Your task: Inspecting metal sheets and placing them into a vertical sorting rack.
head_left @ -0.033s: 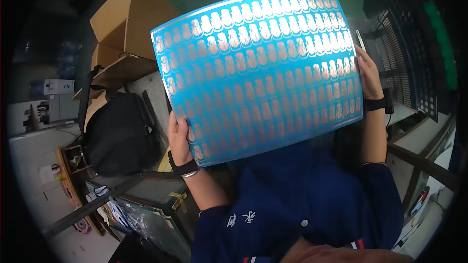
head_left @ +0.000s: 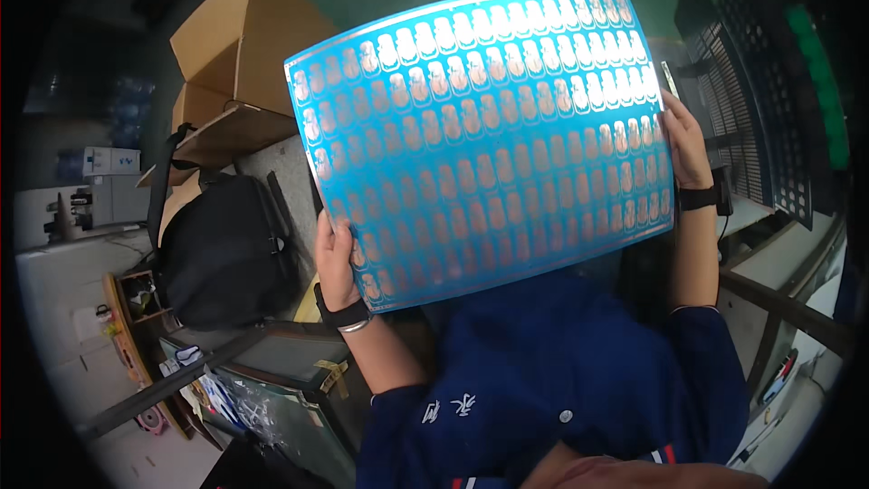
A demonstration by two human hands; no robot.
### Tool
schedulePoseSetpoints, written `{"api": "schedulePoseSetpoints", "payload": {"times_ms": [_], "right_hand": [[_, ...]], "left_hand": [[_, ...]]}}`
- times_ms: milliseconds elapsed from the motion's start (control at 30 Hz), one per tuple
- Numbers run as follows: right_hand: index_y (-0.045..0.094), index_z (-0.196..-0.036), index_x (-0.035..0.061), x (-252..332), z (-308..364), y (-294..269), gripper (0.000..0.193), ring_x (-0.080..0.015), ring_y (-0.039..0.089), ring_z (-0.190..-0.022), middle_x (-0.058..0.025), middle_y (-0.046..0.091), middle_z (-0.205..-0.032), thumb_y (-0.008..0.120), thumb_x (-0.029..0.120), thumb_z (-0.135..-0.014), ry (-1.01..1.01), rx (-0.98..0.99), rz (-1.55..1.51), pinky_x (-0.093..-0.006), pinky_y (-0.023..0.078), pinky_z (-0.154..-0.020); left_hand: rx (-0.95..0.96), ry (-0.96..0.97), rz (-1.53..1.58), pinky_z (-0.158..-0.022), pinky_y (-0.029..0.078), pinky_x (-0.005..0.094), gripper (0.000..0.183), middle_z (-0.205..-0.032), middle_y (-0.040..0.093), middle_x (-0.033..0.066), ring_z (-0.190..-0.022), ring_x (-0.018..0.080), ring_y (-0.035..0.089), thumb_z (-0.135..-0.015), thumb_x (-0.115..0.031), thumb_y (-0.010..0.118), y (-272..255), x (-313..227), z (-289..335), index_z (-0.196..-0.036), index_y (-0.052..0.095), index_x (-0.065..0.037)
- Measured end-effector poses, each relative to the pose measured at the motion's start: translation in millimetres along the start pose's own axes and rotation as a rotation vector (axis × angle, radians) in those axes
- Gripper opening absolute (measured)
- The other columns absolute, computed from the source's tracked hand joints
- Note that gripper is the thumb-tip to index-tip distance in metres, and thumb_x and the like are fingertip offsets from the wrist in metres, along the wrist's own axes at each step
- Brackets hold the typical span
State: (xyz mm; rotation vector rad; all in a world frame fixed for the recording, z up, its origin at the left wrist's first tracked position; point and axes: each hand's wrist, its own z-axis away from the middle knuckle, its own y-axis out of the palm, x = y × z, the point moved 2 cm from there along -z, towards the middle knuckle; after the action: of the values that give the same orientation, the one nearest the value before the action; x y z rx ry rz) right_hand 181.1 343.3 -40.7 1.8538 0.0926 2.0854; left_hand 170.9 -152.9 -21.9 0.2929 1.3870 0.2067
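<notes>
A large blue sheet (head_left: 480, 147) with rows of shiny, copper-coloured rounded shapes is held up in front of my chest, tilted with its right side higher. Bright light glares off its upper rows. My left hand (head_left: 336, 263) is closed on the lower left edge, its thumb at the front face. At the right edge my right hand (head_left: 686, 140) grips the sheet, with some of its fingers hidden behind it. Both wrists wear black bands.
An open cardboard box (head_left: 249, 63) stands at the far left, with a black bag (head_left: 226, 254) nearer to me. Glass-like framed panels (head_left: 281, 389) lean at the lower left. Dark perforated racks (head_left: 738, 118) stand on the right beside a metal frame bar (head_left: 797, 312).
The sheet has shifted very slightly down and to the right in view. Both hands keep their hold on it.
</notes>
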Motion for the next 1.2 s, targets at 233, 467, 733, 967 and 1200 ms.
{"api": "schedulePoseSetpoints", "payload": {"times_ms": [233, 467, 733, 967, 1200], "right_hand": [[0.04, -0.128, -0.003, 10, 3, 5, 0.047, -0.0127, 0.054, -0.103, -0.009, 0.055, -0.118, 0.057, 0.018, -0.089, -0.083, 0.038, 0.024, -0.0252, 0.045, -0.088], [0.05, -0.119, 0.0054, 7, -8, 5, 0.03, -0.0097, 0.054, -0.096, -0.003, 0.056, -0.11, 0.054, 0.012, -0.09, -0.238, -0.049, -0.012, -0.024, 0.044, -0.084], [0.049, -0.117, 0.0083, -35, -42, -45, 0.028, -0.0209, 0.053, -0.108, -0.0112, 0.05, -0.124, 0.046, 0.012, -0.09, 0.082, 0.396, -0.822, -0.0363, 0.048, -0.093], [0.052, -0.114, 0.0065, -17, -3, 10, 0.031, -0.02, 0.055, -0.105, -0.0108, 0.056, -0.113, 0.043, 0.028, -0.092, -0.029, -0.051, -0.618, -0.0358, 0.051, -0.088], [0.042, -0.129, 0.0052, -3, -6, 20, 0.045, -0.0206, 0.046, -0.119, -0.0142, 0.048, -0.125, 0.045, 0.031, -0.092, -0.153, -0.137, -0.292, -0.0336, 0.043, -0.096]], "left_hand": [[-0.001, 0.032, 0.126, -0.08, 0.044, 0.0233, 0.026, -0.1, 0.059, 0.0044, -0.09, 0.0092, 0.055, -0.092, -0.017, 0.052, -6, 0, -3, -0.113, 0.047, -0.002], [-0.137, 0.297, -0.049, -0.084, 0.042, 0.0255, 0.013, -0.098, 0.059, 0.0026, -0.09, 0.0098, 0.054, -0.09, -0.009, 0.054, -9, 8, -15, -0.103, 0.054, -0.005], [0.007, 0.46, -0.259, -0.096, 0.043, 0.0362, 0.034, -0.133, 0.041, 0.0132, -0.118, 0.0223, 0.046, -0.086, 0.0, 0.052, 8, 14, -26, -0.119, 0.046, -0.006], [-0.164, 0.187, 0.173, -0.083, 0.051, 0.03, 0.033, -0.128, 0.047, 0.0123, -0.108, 0.0187, 0.054, -0.092, -0.006, 0.048, 10, 17, -19, -0.124, 0.043, -0.005], [-0.137, 0.131, 0.279, -0.087, 0.047, 0.0291, 0.041, -0.122, 0.052, 0.0121, -0.104, 0.0168, 0.055, -0.096, -0.023, 0.042, 11, 9, -14, -0.13, 0.037, -0.001]]}}
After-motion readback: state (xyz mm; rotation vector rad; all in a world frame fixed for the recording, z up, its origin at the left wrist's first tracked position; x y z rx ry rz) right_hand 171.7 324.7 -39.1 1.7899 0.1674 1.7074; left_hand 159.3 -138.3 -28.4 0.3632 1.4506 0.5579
